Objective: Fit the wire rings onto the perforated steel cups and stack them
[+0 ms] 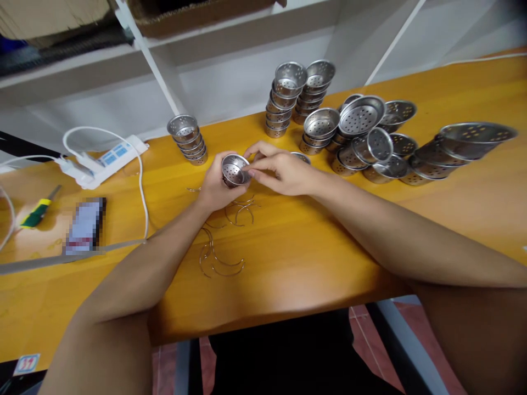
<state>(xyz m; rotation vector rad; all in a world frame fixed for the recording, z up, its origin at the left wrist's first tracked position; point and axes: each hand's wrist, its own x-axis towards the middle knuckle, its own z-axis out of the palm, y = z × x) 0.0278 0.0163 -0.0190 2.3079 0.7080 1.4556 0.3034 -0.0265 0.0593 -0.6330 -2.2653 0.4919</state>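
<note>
Above the wire loops (pixel 222 263), both hands' fingers clamp 1 perforated cup (pixel 234 170) — its base hidden.

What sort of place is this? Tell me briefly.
Probably a small assembly workbench: stacked perforated metal cups along a yellow table, loose wire handles, and a power strip by a wall shelf.

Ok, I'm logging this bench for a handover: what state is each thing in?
Left hand: gripping a perforated metal cup, tilted on its side.
Right hand: fingers pinched at the cup's rim.
Cup stacks: upright, nested.
Cup pile: jumbled, leaning.
Wire loops: loose on the table.
Power strip: plugged in.
</note>
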